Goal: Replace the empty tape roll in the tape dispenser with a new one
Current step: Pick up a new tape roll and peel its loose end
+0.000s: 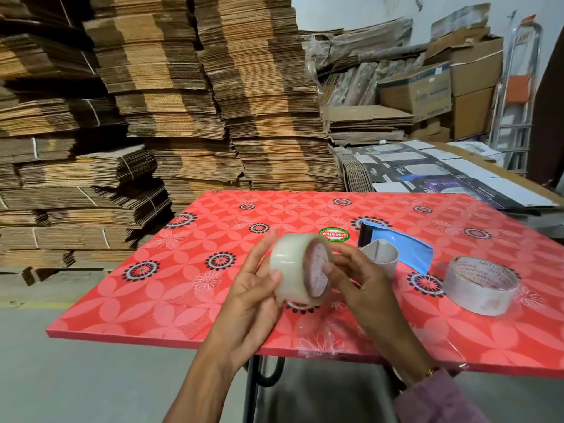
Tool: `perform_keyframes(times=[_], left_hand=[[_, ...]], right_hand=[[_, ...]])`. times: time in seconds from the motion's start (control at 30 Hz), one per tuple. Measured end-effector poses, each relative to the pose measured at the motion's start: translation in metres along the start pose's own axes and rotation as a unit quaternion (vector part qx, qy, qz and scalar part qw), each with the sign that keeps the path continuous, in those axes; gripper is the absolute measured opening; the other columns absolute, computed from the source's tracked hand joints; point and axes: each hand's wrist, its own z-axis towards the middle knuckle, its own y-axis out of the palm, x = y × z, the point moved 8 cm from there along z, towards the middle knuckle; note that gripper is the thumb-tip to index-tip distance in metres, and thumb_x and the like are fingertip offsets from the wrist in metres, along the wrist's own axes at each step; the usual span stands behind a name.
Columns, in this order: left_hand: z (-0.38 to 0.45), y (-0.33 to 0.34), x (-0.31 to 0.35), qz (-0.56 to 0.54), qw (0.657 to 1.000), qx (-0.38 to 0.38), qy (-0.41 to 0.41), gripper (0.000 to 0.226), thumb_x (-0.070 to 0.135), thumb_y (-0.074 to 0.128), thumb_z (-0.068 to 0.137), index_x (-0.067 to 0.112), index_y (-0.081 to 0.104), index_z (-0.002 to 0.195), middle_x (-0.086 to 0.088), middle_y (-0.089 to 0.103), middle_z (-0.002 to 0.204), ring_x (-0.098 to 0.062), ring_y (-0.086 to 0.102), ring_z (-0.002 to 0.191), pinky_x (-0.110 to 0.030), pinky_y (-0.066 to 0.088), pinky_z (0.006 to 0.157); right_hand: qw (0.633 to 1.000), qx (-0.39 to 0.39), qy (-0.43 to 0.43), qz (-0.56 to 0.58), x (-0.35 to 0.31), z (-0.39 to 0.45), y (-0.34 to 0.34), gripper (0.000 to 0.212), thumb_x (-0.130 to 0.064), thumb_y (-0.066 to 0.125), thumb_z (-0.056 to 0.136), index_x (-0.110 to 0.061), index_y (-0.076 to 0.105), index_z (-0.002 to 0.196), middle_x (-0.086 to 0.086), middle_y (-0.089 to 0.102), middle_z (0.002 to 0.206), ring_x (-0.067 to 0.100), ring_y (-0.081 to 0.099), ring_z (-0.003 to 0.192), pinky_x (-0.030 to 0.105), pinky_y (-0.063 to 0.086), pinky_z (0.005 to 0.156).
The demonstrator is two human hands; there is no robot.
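Clear tape roll is gripped by both hands, left and right, above the red tabletop; blue tape dispenser lies behind.

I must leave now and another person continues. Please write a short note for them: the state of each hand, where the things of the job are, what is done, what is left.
Left hand: holds the full clear tape roll above the red table.
Right hand: fingers at the roll's open core side; it looks like a grip too.
Blue tape dispenser: lying on the table behind the hands, with a bare cardboard core in front of it; whether the core is still mounted is unclear.
Thin, nearly used roll: flat on the table, right.
Done: new roll picked up.
Left: mount the new roll, thread the tape.
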Motion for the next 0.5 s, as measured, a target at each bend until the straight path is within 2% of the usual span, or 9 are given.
perform_keyframes(times=[0.03, 0.1, 0.2, 0.27, 0.33, 0.4, 0.5], left_hand=[[0.000, 0.003, -0.002, 0.023, 1.000, -0.004, -0.001, 0.079, 0.001, 0.080, 0.076, 0.020, 0.051, 0.146, -0.020, 0.057, 0.138, -0.029, 0.055, 0.124, -0.045, 0.036, 0.116], [0.003, 0.003, -0.007, 0.070, 0.997, 0.005, -0.005, 0.076, -0.008, 0.067, 0.081, 0.023, 0.049, 0.148, -0.021, 0.057, 0.129, -0.030, 0.052, 0.119, -0.043, 0.038, 0.112], [0.004, 0.005, -0.011, 0.166, 0.986, 0.021, -0.008, 0.074, -0.008, 0.066, 0.081, 0.024, 0.051, 0.145, -0.014, 0.070, 0.108, -0.024, 0.065, 0.102, -0.034, 0.053, 0.094], [0.003, 0.007, -0.013, 0.245, 0.969, 0.021, -0.008, 0.070, -0.005, 0.068, 0.080, 0.026, 0.054, 0.142, -0.011, 0.073, 0.103, -0.023, 0.067, 0.099, -0.031, 0.055, 0.087], [0.000, 0.009, -0.014, 0.292, 0.956, 0.020, -0.009, 0.067, -0.002, 0.066, 0.081, 0.028, 0.055, 0.140, -0.009, 0.074, 0.101, -0.020, 0.067, 0.095, -0.026, 0.054, 0.081], [-0.001, 0.007, -0.014, 0.306, 0.952, 0.029, -0.008, 0.065, -0.002, 0.065, 0.081, 0.029, 0.056, 0.138, -0.008, 0.074, 0.099, -0.018, 0.068, 0.091, -0.025, 0.053, 0.077], [0.000, 0.005, -0.013, 0.305, 0.951, 0.036, -0.003, 0.062, -0.003, 0.063, 0.082, 0.032, 0.060, 0.132, -0.017, 0.073, 0.108, -0.023, 0.069, 0.096, -0.034, 0.056, 0.084]], right_hand=[[1.000, 0.001, 0.004, -0.009, 0.001, 0.000, 0.000, 0.033, -0.038, 0.066, 0.086, -0.032, 0.067, 0.118, -0.016, 0.076, 0.105, 0.001, 0.071, 0.098, 0.022, 0.054, 0.085], [1.000, 0.022, 0.010, 0.005, 0.000, 0.000, -0.004, 0.030, -0.048, 0.063, 0.089, -0.040, 0.066, 0.117, -0.018, 0.075, 0.107, -0.001, 0.069, 0.099, 0.023, 0.052, 0.086], [0.998, 0.032, 0.026, 0.044, 0.003, -0.002, -0.009, 0.049, -0.069, 0.057, 0.087, -0.039, 0.064, 0.124, -0.011, 0.070, 0.125, 0.009, 0.063, 0.120, 0.046, 0.050, 0.104], [0.999, 0.023, 0.028, 0.037, 0.003, -0.002, -0.008, 0.064, -0.077, 0.059, 0.078, -0.038, 0.060, 0.130, -0.005, 0.066, 0.133, 0.015, 0.059, 0.128, 0.052, 0.048, 0.108], [0.999, 0.014, 0.032, 0.032, 0.003, -0.002, -0.006, 0.071, -0.073, 0.068, 0.073, -0.036, 0.058, 0.133, -0.005, 0.064, 0.135, 0.012, 0.058, 0.129, 0.048, 0.051, 0.105], [0.999, 0.006, 0.030, 0.030, 0.003, -0.003, -0.004, 0.068, -0.060, 0.073, 0.074, -0.034, 0.056, 0.134, -0.007, 0.064, 0.135, 0.007, 0.058, 0.129, 0.043, 0.055, 0.101], [1.000, -0.002, 0.017, 0.014, 0.001, -0.003, -0.003, 0.060, -0.049, 0.076, 0.077, -0.034, 0.056, 0.131, -0.010, 0.064, 0.133, 0.005, 0.057, 0.130, 0.032, 0.057, 0.097]])
